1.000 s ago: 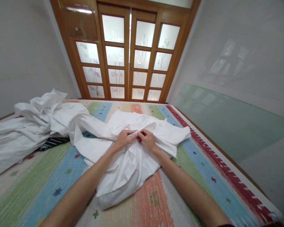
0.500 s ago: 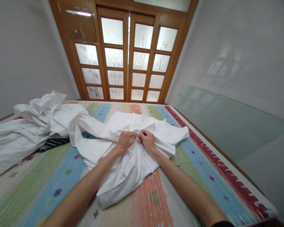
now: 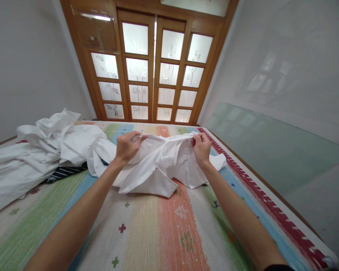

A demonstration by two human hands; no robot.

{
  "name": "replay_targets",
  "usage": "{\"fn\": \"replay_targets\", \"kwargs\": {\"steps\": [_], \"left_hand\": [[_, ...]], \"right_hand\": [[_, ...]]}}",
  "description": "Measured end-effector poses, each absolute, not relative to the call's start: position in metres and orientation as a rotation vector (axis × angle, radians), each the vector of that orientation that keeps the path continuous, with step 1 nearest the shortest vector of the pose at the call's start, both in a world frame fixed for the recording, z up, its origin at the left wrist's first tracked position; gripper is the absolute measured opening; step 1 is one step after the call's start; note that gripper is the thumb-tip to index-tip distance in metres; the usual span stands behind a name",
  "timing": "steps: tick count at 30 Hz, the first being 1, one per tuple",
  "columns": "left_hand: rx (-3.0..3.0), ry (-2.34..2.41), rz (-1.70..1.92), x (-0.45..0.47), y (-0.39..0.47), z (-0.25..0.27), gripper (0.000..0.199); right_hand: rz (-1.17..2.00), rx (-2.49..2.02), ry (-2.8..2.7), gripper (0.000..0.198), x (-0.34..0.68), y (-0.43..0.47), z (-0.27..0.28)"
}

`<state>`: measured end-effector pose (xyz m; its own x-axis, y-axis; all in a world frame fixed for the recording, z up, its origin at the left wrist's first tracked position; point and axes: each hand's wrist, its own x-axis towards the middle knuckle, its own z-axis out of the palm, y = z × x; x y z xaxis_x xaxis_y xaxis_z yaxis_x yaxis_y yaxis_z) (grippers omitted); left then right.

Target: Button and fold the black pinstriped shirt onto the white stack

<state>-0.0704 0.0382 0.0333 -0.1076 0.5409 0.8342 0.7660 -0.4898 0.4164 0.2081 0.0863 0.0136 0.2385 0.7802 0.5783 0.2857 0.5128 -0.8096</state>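
Observation:
A white shirt is stretched between my two hands, its upper edge lifted and its lower part hanging in folds to the striped cover. My left hand pinches the edge at the left. At the right, my right hand grips the same edge between thumb and fingers. Part of the cloth spreads out behind my right wrist onto the cover. The fingertips of both hands are partly hidden by fabric.
A heap of white clothes lies to the left, with a dark striped cloth under it. Everything rests on a colourful striped cover. Walls flank both sides, and wooden glass-paned doors stand at the far end.
My hands were close together at the middle of the shirt. They have moved apart and away from me, raising the shirt's edge and drawing its lower part off the near cover.

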Motion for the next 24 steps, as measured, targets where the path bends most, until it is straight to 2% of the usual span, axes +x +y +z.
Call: {"fn": "replay_targets", "kwargs": {"steps": [3,6,11,15,18,20,24], "left_hand": [[-1.849,-1.359,-1.687,-0.06,0.034,0.06,0.022],[-1.837,-1.298,-1.672,-0.054,0.029,0.072,0.023],[-2.042,-1.212,-1.518,-0.059,0.029,0.058,0.02],[-2.038,-1.32,-1.537,-0.068,0.031,0.042,0.014],[-1.959,-1.443,-1.588,-0.078,0.032,0.036,0.014],[-1.977,-1.505,-1.582,-0.083,0.033,0.033,0.014],[-2.064,-1.547,-1.545,-0.085,0.033,0.028,0.016]], "right_hand": [[0.241,-0.948,-1.233,0.022,0.199,0.084,0.042],[0.211,-0.87,-1.401,0.023,0.187,0.074,0.053],[0.482,-0.896,-1.94,0.022,0.174,0.057,0.035],[0.599,-0.952,-2.16,0.017,0.18,0.055,0.016],[0.874,-0.975,-2.453,0.015,0.201,0.056,0.008],[1.03,-1.051,-2.619,0.021,0.214,0.054,0.007],[0.822,-1.138,-2.5,0.03,0.213,0.046,0.016]]}}
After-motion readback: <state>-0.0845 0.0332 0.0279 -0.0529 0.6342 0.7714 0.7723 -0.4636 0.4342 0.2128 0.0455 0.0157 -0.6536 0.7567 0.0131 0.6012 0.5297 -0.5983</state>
